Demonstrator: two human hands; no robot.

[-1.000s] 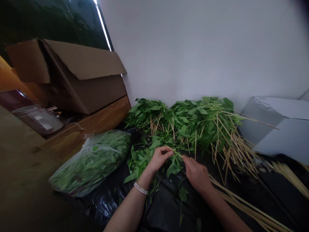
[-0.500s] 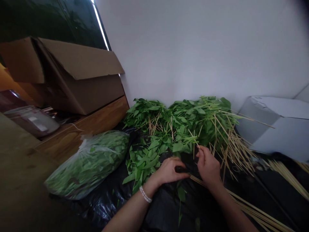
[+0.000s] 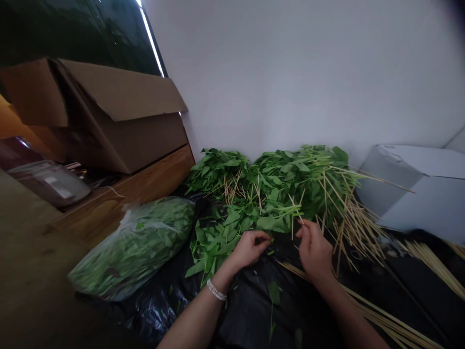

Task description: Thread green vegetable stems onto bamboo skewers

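My right hand (image 3: 314, 251) pinches the lower end of a thin wooden stick (image 3: 295, 209), whose upper part crosses green stems. My left hand (image 3: 252, 249), with a white beaded bracelet (image 3: 216, 290) on the wrist, has its thumb and forefinger closed near a small green bit at their tips; what they hold is too small to name. Just beyond both hands lie loose leafy greens (image 3: 221, 240). Farther back, bunches of greens (image 3: 286, 167) carry many thin sticks. More loose sticks (image 3: 388, 317) run under my right forearm toward the lower right.
A clear bag of leaves (image 3: 138, 249) lies at left on black plastic (image 3: 250, 310). Behind it are a wooden surface (image 3: 87, 208), an open cardboard box (image 3: 134, 131) and a plastic tub (image 3: 51, 182). A white box (image 3: 428, 194) stands at right, near another stick bundle (image 3: 436, 266).
My left hand has moved slightly up and left, and its thumb and forefinger have come together. My right hand has barely moved and keeps its pinch on the stick.
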